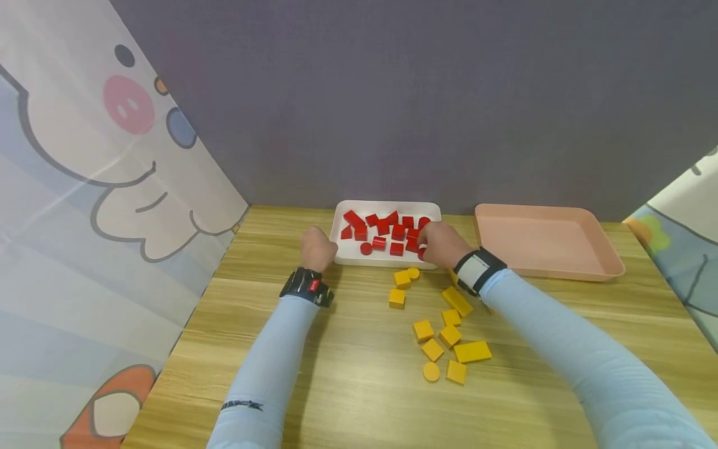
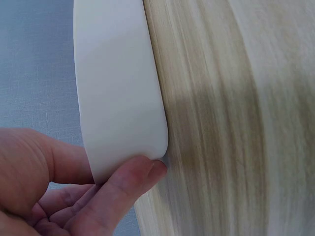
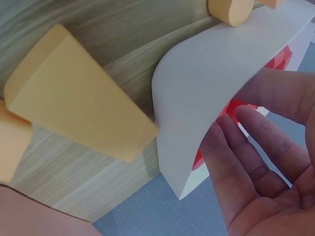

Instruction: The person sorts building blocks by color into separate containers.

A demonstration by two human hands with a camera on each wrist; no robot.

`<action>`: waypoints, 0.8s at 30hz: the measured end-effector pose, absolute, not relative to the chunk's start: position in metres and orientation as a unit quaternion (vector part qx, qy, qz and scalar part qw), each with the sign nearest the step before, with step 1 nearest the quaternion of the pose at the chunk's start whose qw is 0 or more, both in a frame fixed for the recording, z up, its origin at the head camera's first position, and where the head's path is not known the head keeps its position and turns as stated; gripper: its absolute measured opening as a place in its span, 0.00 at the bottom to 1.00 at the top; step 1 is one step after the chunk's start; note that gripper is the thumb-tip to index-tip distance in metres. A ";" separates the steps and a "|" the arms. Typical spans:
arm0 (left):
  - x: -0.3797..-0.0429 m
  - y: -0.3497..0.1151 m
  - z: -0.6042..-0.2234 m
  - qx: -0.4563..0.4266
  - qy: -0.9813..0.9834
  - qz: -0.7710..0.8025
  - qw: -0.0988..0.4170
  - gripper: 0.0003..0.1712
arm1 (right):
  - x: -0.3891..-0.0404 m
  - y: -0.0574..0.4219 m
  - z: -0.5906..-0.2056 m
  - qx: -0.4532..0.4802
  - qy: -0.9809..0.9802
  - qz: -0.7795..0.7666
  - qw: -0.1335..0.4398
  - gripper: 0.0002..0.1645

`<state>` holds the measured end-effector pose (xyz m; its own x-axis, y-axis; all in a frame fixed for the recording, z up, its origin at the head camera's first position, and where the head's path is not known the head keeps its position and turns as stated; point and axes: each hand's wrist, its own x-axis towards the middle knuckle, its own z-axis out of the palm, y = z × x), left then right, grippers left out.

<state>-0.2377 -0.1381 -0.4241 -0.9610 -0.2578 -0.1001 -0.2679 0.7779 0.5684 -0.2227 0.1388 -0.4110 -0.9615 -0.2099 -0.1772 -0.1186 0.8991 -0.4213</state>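
Observation:
A white tray (image 1: 387, 263) holds several red blocks (image 1: 379, 243) of mixed shapes. My left hand (image 1: 317, 248) is at its left end; in the left wrist view the thumb and a finger pinch the corner of the tray (image 2: 120, 93). At the right end, my right hand (image 1: 440, 243) reaches over the rim, fingers half bent and thumb apart. Red blocks (image 3: 241, 104) show between thumb and fingers in the right wrist view. The rim hides part of the fingertips, so whether they pinch a block cannot be told.
Several yellow blocks (image 1: 450, 337) lie scattered on the wooden table (image 1: 359, 386), one a large yellow block (image 3: 81, 93) near the white tray. A pink tray (image 1: 546, 240) stands to the right. A grey panel (image 1: 404, 106) rises behind both trays.

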 end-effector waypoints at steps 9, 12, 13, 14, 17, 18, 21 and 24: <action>-0.235 -0.131 -0.422 -0.132 0.944 0.301 0.013 0.05 | -0.204 0.155 -0.399 -0.078 0.969 -0.213 0.095 0.20; -0.233 -0.131 -0.423 -0.129 0.945 0.302 0.014 0.06 | -0.195 0.160 -0.392 -0.084 0.967 -0.225 0.088 0.20; -0.233 -0.132 -0.424 -0.127 0.944 0.304 0.014 0.06 | -0.192 0.163 -0.390 -0.085 0.966 -0.229 0.087 0.20; -0.233 -0.133 -0.425 -0.123 0.945 0.304 0.014 0.06 | -0.188 0.165 -0.387 -0.087 0.965 -0.232 0.086 0.20; -0.232 -0.139 -0.425 -0.112 0.944 0.310 0.027 0.07 | -0.176 0.171 -0.379 -0.097 0.964 -0.234 0.078 0.21; -0.232 -0.141 -0.424 -0.109 0.944 0.310 0.034 0.08 | -0.172 0.173 -0.376 -0.097 0.964 -0.235 0.076 0.21; -0.229 -0.147 -0.418 -0.105 0.945 0.306 0.054 0.08 | -0.161 0.183 -0.369 -0.107 0.964 -0.236 0.063 0.20; -0.224 -0.148 -0.408 -0.100 0.948 0.300 0.042 0.09 | -0.150 0.195 -0.362 -0.101 0.964 -0.240 0.054 0.19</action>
<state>-0.2245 -0.1478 -0.4084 -0.9766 -0.1642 -0.1390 -0.2143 0.8000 0.5604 -0.1501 0.1948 -0.3616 -0.9736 -0.2214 -0.0562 -0.1692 0.8645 -0.4732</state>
